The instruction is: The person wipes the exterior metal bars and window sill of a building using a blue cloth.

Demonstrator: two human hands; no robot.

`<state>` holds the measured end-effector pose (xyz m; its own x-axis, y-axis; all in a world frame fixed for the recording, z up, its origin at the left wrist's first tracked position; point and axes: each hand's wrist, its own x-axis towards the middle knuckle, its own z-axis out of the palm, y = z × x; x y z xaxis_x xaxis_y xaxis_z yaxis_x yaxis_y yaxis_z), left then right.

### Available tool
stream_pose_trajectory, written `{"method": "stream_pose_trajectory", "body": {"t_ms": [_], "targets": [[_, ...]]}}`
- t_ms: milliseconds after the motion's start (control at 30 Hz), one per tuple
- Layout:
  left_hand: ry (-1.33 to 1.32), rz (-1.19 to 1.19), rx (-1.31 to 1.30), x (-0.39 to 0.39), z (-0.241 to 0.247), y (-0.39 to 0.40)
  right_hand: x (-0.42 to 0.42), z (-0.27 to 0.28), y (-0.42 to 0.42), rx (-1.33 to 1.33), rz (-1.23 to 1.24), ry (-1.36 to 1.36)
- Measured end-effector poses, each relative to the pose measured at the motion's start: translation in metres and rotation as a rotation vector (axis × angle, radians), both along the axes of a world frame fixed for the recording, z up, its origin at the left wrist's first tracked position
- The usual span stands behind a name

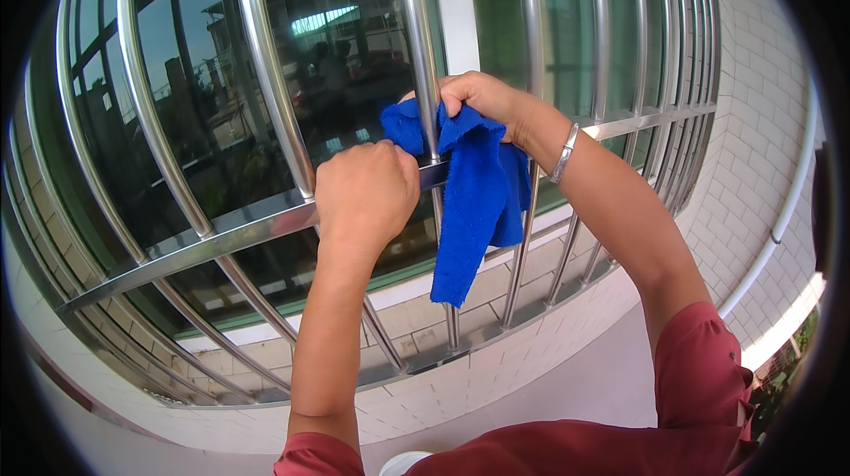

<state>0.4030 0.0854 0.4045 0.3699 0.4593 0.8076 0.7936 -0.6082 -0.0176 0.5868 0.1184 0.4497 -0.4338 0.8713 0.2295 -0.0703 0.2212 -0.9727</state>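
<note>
My right hand (pixel 481 101) grips a blue cloth (pixel 468 210) around an upright stainless steel bar (pixel 420 44), just above the horizontal rail (pixel 259 227). Part of the cloth shows left of the bar, and its longer folds hang down in front of the rail on the right. My left hand (pixel 368 190) is closed over the same rail, left of that bar, knuckles up. Its fingertips are hidden behind the rail. The left end of the cloth meets my left hand at the thumb side; whether the fingers also pinch it is hidden.
More upright bars (pixel 265 71) of the window grille stand on both sides. Behind them are dark reflecting window panes (pixel 332 77) and a white window frame (pixel 457 11). A tiled wall (pixel 757 104) with a white pipe (pixel 793 190) rises at the right. Below the grille runs a tiled ledge (pixel 465 383).
</note>
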Motion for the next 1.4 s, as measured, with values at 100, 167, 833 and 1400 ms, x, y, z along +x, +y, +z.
{"method": "stream_pose_trajectory", "body": {"t_ms": [100,167,833,1400], "targets": [[-0.007,-0.014,-0.009,-0.003,0.000,0.000,-0.007,0.000,0.003,0.040,0.043,-0.120],[-0.016,-0.024,-0.002,-0.002,0.000,0.000,-0.005,-0.001,0.004,0.135,0.008,-0.250],[-0.015,0.017,0.004,-0.001,-0.001,-0.001,0.005,-0.048,-0.079,1.037,-0.792,-0.797],[0.008,0.037,0.008,-0.001,-0.001,-0.002,0.015,-0.075,-0.109,1.363,-1.110,-1.026]]}}
